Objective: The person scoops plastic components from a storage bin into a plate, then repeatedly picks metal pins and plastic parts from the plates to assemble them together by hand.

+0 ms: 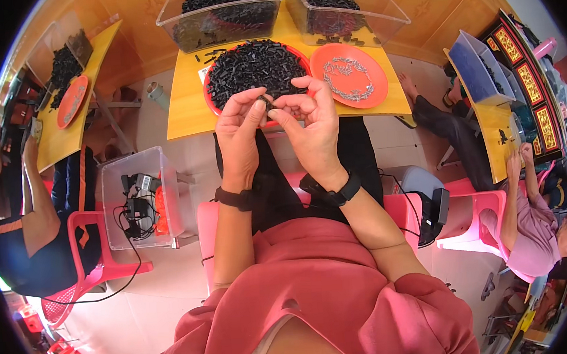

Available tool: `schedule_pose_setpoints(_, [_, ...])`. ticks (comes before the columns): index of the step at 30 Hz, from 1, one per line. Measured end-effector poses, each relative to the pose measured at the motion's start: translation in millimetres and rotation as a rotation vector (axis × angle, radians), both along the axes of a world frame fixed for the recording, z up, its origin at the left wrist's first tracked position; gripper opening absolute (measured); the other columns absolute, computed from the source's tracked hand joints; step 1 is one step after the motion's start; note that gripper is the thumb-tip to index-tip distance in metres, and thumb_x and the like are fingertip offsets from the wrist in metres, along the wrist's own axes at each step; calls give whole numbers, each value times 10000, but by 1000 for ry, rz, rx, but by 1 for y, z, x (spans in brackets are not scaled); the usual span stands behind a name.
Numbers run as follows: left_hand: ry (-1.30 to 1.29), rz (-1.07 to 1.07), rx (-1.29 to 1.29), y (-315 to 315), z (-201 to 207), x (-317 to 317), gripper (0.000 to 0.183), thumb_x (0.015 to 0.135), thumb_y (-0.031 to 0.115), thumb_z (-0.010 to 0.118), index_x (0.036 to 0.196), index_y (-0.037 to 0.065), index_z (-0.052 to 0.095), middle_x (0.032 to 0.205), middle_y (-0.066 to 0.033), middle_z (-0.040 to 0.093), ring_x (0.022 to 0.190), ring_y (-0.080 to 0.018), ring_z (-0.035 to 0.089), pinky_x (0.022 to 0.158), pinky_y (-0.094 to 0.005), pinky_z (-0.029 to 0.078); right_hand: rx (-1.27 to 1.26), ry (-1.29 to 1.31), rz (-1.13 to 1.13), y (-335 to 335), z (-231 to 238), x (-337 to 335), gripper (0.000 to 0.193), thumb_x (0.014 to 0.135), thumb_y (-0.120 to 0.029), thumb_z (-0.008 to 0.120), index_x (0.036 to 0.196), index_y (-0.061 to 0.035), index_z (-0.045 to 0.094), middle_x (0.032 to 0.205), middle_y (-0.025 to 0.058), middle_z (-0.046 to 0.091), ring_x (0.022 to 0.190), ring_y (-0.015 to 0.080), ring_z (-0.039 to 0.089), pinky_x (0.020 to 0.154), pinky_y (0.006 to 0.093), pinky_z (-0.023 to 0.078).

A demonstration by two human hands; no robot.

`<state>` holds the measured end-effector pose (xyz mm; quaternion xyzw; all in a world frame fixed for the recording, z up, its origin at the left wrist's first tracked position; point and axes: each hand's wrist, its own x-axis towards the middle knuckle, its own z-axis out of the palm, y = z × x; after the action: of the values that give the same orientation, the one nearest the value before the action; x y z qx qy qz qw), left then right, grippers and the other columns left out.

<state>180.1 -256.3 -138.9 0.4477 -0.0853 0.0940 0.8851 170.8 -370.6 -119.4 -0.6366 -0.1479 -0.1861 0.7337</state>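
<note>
just on the near side of the red tray, the left hand and the right hand are meeting, thumbs and forefingers pinching one small dark piece between them, while the right hand's other fingers are curling loosely. that piece is sitting in front of the tray's heap as seen from above; its detail is too small to tell, so the step seems to be in hand rather than finished, though how nearly done it is i cannot tell.

inside the red tray, a broad heap of black pieces is rising high. whether these are waiting or already handled is not showing; either way, a single piece is being worked against a very large number.

right of the red tray, an orange plate is holding silver bits, scattered in a rough ring around a bare middle. judging by that spread, a fair supply is remaining, and the plate is far from used up.

beyond the red tray, a clear bin is holding more black pieces, and a second clear bin, beyond and to the right of the tray, is holding others. nothing is marking either one as finished stock, so the share already done is staying unclear; the sheer quantity is suggesting much is left.
</note>
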Motion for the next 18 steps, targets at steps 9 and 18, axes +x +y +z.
schedule_pose_setpoints(9, [-35, -5, 165, 0, 5, -3, 179, 861, 12, 592, 1038, 3, 618, 918, -25, 651, 773, -42, 563, 666, -162, 426, 79, 129, 126, -12, 7, -5, 459, 774, 49, 653, 1129, -38, 376, 811, 61, 621, 718, 68, 572, 644, 196, 459])
schedule_pose_setpoints(18, [-40, -59, 186, 1, 5, -3, 162, 858, 20, 602, 1018, 1, 617, 861, -12, 622, 715, -51, 513, 659, -179, 409, -74, 167, 90, -23, 22, -11, 454, 735, 44, 655, 1097, -15, 389, 757, 76, 622, 684, 84, 586, 618, 212, 471])
